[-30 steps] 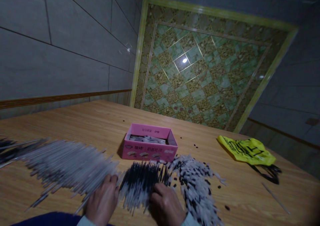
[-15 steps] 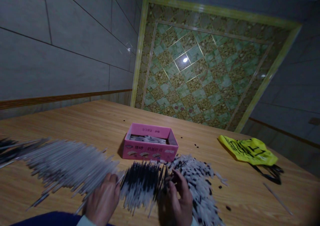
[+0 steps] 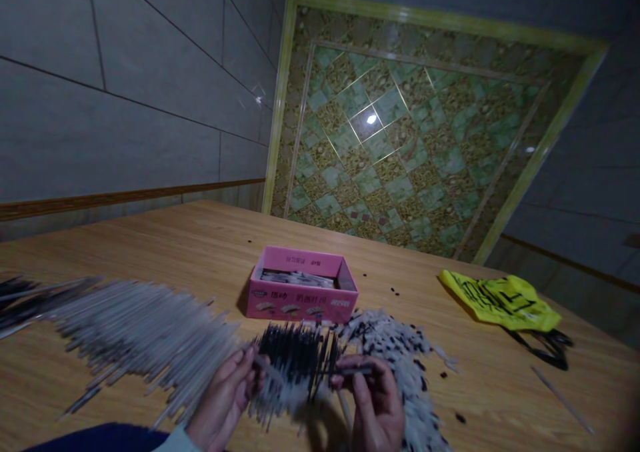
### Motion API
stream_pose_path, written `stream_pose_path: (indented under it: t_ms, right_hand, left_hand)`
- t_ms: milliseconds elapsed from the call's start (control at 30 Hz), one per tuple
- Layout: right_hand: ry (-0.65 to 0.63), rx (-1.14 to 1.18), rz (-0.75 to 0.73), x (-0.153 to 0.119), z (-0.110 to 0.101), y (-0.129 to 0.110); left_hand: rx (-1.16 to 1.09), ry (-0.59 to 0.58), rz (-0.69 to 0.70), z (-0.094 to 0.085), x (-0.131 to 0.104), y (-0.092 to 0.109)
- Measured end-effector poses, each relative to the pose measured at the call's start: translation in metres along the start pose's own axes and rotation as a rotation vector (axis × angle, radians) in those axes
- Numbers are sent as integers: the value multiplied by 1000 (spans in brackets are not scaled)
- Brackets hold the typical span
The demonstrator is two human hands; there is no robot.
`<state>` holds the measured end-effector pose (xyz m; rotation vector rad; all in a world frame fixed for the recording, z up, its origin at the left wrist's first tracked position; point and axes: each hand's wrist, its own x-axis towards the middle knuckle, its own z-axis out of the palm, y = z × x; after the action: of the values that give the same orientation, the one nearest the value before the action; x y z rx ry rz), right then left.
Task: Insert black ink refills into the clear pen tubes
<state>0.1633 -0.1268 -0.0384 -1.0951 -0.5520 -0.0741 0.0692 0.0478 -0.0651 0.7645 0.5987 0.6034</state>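
My left hand (image 3: 231, 392) is closed in a pinch on a thin pale stick (image 3: 270, 368), its end pointing towards the middle pile. Opposite it, my right hand (image 3: 375, 399) pinches a dark slim stick (image 3: 361, 371) between thumb and fingers. A paler stick (image 3: 345, 409) slants below those fingers; whether they grip it I cannot tell. Between and behind the hands lies a row of black-topped sticks (image 3: 293, 349). Left of my left hand spreads a layer of long clear grey sticks (image 3: 145, 332). Beside my right hand is a heap of small whitish and black pieces (image 3: 395, 345).
An open pink box (image 3: 303, 303) with pale sticks inside stands behind the row. Dark sticks (image 3: 20, 299) lie at the far left. A yellow bag (image 3: 500, 302) with black print and dark straps rests at the right, near a single stick (image 3: 563, 399). The wooden table (image 3: 190, 239) meets a tiled wall.
My left hand has lifted off the clear sticks and moved right with a pale stick in it. My right hand has moved slightly right and now pinches the dark stick.
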Motion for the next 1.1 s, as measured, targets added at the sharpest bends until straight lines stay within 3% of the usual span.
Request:
stream_pose_path:
  t_ms: [167, 533, 700, 867, 1000, 1100]
  right_hand:
    - [44, 56, -94, -15, 9, 0]
    - [-99, -45, -165, -20, 12, 3]
    - [-115, -45, -194, -21, 12, 3]
    - [-137, -79, -288, -17, 12, 2]
    - [-217, -187, -453, -11, 11, 2]
    - [-357, -305, -513, -8, 12, 3]
  left_hand:
    - [-112, 72, -35, 2, 1, -2]
    - [-120, 13, -47, -1, 3, -10]
    - [-91, -52, -71, 0, 1, -9]
    - [-108, -35, -115, 1, -3, -7]
    - [-139, -83, -225, 1, -7, -8]
    - [-167, -174, -266, 2, -10, -11]
